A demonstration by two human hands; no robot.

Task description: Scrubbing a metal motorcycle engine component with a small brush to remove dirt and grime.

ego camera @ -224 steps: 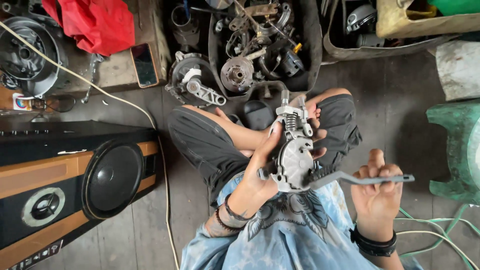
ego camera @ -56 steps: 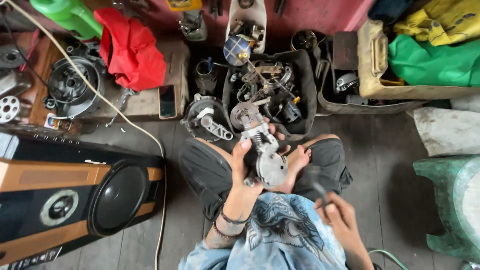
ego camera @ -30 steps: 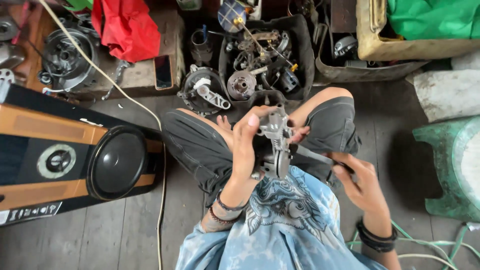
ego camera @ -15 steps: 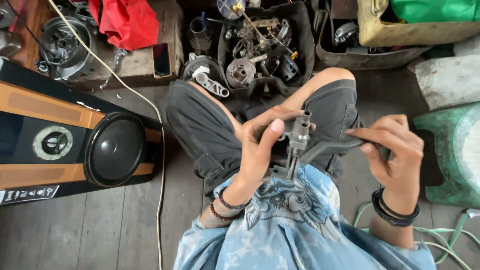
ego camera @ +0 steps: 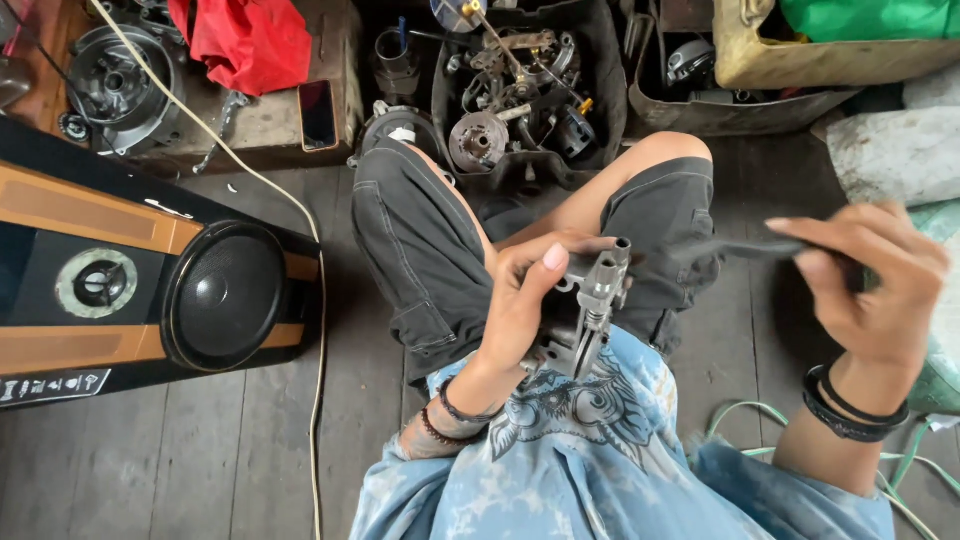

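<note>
Left hand (ego camera: 520,310) has its grip clamped on a grey metal engine part (ego camera: 585,310), thumb across the top and fingers wrapped around the near side. Right hand (ego camera: 865,275) has its grip closed on the handle end of a dark, slim wrench (ego camera: 745,247); the tool is motion-blurred, so its exact form cannot be told.

Engine part: cast grey metal, edge-on to the camera, with a short tubular stub at its upper end and a ribbed or stepped spine running down toward the body. It sits over the lap, just above the pale blue printed shirt (ego camera: 590,450), between the two bent knees. It projects up and to the right out of the left grip; the wrench tip reaches toward the stub from the right, but contact cannot be confirmed.

Compared with half a second ago, the right hand is farther to the right and higher, and the wrench lies nearly level. The part stays in the left grip at much the same spot.

Farther out, on the wooden floor (ego camera: 250,450), a black and orange loudspeaker (ego camera: 150,290) lies to the left. Beyond the knees stands a black tray of engine parts (ego camera: 525,95), with a red cloth (ego camera: 250,40) at upper left.
</note>
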